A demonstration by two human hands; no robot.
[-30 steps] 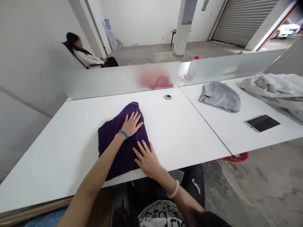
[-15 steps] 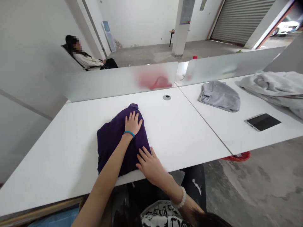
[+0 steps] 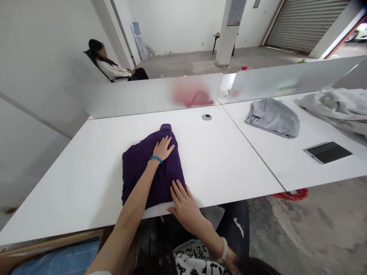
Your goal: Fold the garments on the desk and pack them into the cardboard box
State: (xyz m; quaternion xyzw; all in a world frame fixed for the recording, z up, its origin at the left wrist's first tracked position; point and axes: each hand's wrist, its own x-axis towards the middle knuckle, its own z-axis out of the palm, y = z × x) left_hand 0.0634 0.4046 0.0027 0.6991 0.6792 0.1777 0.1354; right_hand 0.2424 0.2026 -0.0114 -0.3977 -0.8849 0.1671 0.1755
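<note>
A folded purple collared shirt [image 3: 137, 160] lies on the white table [image 3: 218, 164] in front of me, its collar pointing to the far side. My left hand [image 3: 163, 148], with a blue band at the wrist, rests flat on the shirt's upper part, fingers spread. Lower down, my right hand [image 3: 183, 202] lies over the shirt's near right corner at the table's edge. Its fingers are stretched out and the thumb stands apart. My left forearm hides part of the shirt's middle.
A folded grey garment [image 3: 273, 117], a tablet [image 3: 328, 152] and a heap of white cloth [image 3: 338, 109] lie to the right. Frosted partitions [image 3: 149, 95] line the back edge. Beyond them a person [image 3: 111, 68] sits in a chair. A red basket [image 3: 295, 194] stands below the table.
The view has shifted slightly, so the scene sits a little further right. My right hand has slid slightly toward the shirt's near right corner; my left hand stays on the shirt.
</note>
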